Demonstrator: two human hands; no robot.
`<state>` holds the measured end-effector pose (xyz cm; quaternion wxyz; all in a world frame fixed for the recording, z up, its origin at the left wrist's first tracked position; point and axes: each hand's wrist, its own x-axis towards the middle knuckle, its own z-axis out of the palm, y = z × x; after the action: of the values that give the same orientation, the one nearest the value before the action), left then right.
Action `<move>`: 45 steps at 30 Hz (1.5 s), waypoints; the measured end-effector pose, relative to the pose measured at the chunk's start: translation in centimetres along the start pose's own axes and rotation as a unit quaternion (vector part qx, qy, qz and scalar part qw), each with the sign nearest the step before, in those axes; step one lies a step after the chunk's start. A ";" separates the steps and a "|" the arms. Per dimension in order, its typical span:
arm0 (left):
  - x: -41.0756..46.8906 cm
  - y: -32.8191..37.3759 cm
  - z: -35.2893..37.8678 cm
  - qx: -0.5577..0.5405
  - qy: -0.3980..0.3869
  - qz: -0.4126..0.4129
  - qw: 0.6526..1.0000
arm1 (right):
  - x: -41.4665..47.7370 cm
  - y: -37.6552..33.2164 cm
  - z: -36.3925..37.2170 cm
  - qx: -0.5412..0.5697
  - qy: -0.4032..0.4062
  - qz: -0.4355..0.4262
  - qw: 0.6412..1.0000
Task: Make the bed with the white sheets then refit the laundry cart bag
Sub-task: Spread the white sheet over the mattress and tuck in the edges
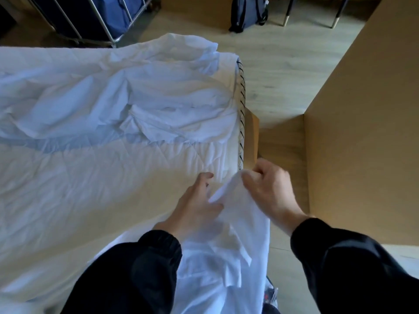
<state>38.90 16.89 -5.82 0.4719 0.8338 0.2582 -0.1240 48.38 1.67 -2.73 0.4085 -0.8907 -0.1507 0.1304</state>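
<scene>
Two hands on the white sheet point(229, 257), lower centre of frame. The right hand point(269, 191) has its fingers curled round the gathered corner of it. The left hand point(197, 200) is motion-blurred but looks to pinch the same fold from the other side. Probable reason: the corner is being opened to pull over the mattress corner point(241, 123), whose striped piping is bare just above the hands. The rest of the sheet trails down toward the bottom edge.

More white cloth lies rumpled over the bed point(79, 177), heaped at centre-left, so smoothing is not yet done.

Room is tight right of the hands: a brown panel point(362, 109) stands near the bed edge, with only a strip of floor point(276, 71) between.

Laundry cart point(108, 35) with its blue bag point(113, 12) sits upper left, well apart. A backpack point(247, 12) stands at top centre.
</scene>
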 end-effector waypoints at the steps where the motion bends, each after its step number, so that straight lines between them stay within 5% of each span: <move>1: 0.2 0.4 0.4 0.039 -0.016 -0.024 0.999 | -0.3 0.7 0.5 -0.019 -0.030 -0.010 0.999; 5: 1.3 1.1 1.2 0.105 -0.019 0.006 0.994 | -1.2 4.9 3.2 -0.069 -0.139 0.145 0.977; 9: 2.9 0.7 1.0 0.067 -0.039 0.033 0.996 | -1.6 7.2 5.9 0.148 -0.143 0.352 0.913; 12: 3.6 1.6 1.3 0.015 -0.048 0.043 0.998 | -1.6 7.5 6.4 0.257 -0.146 0.407 0.864; 19: 5.9 1.8 0.5 -0.078 0.102 0.077 0.989 | 0.8 6.8 3.5 0.147 0.026 0.292 0.945; 22: 6.8 0.3 -0.3 0.074 0.158 0.069 0.982 | 1.8 5.8 2.9 0.086 0.092 0.243 0.962; 25: 5.8 -1.6 -0.5 0.238 0.110 0.076 0.962 | 0.7 5.1 3.7 -0.004 0.002 0.227 0.974; 30: 1.6 -4.2 0.6 0.199 0.112 0.166 0.959 | -5.3 2.3 5.1 0.056 -0.144 0.073 0.985; 33: -0.3 -4.5 0.2 0.126 0.064 0.205 0.968 | -8.4 1.8 6.6 -0.059 -0.237 0.005 0.970; 39: -4.0 -5.7 -0.9 0.190 -0.021 0.196 0.962 | -7.8 4.2 6.3 0.081 -0.061 0.185 0.977; 42: -5.0 -6.5 -0.5 0.200 -0.025 0.106 0.974 | -5.9 4.5 3.4 0.062 -0.050 0.159 0.984; 45: -5.3 -5.9 0.2 0.181 0.024 0.114 0.977 | -3.7 4.6 0.0 -0.025 -0.048 0.079 0.995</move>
<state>31.27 17.57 -7.76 0.3177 0.9321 0.1462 -0.0945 45.74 -2.56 -5.92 0.3666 -0.9025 -0.1023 0.2017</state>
